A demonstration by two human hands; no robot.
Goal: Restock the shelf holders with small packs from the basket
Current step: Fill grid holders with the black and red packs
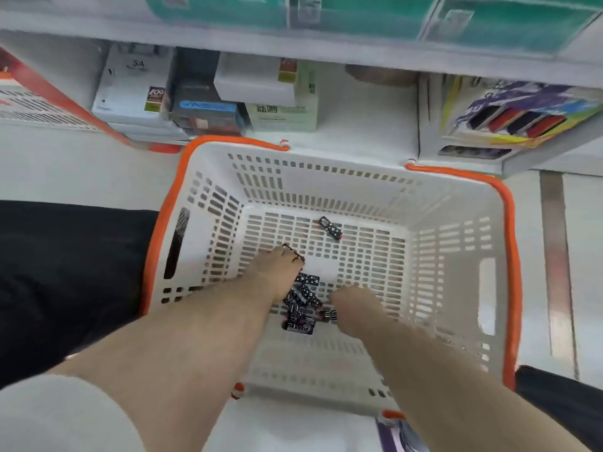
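A white basket with an orange rim (507, 223) stands on the floor below the shelf. Several small black packs with white stars (301, 300) lie heaped on its bottom near the front. One more small pack (331, 227) lies alone farther back. My left hand (275, 274) reaches down onto the heap, its fingers curled round the top packs. My right hand (355, 305) is just right of the heap, knuckles up, fingertips closed on a small pack (329, 315) at the heap's edge. The fingertips of both hands are mostly hidden.
Behind the basket the lowest shelf holds white and dark product boxes (202, 102) and a colourful display box (512, 115) at the right. A second orange-trimmed basket (49, 102) lies at the far left. Dark fabric (65, 272) is left of the basket.
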